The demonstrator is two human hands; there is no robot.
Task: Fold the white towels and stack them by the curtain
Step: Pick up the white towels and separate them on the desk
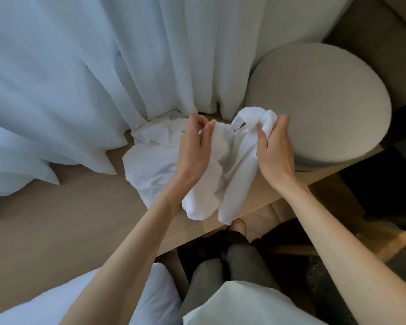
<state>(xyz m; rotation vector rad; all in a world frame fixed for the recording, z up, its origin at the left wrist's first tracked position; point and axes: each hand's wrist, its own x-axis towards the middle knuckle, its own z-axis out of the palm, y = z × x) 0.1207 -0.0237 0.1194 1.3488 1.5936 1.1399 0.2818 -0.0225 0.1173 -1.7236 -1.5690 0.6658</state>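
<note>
Hanging between both hands, a white towel [230, 165] is held above a wooden surface [56, 219], with its lower folds drooping past the surface's near edge, which runs on a slant from the bottom middle up toward the right. The left hand [195, 146] pinches the towel's upper edge between thumb and curled fingers. The right hand [275, 151] grips a bunched corner with its fingers wrapped around the cloth, the two hands near each other but apart. The towel is unfolded, crumpled and creased, sagging in a deep fold between the grips. A second white towel [150, 160] lies in a rumpled heap on the wood behind and to the left of the left hand, its far side touching the hem of the pale curtain [80, 66]. The curtain closes off the far and left sides, its folds spilling onto the surface. On the right a round grey stool [319, 99] stands just beside the right hand and hems in that side. Bare wood shows to the left of the heap, between the curtain hem and white bedding [21, 308] at the bottom left corner. Below the near edge are grey trousers [244, 261] and a shoe [238, 227], just under the hanging tip of the towel.
</note>
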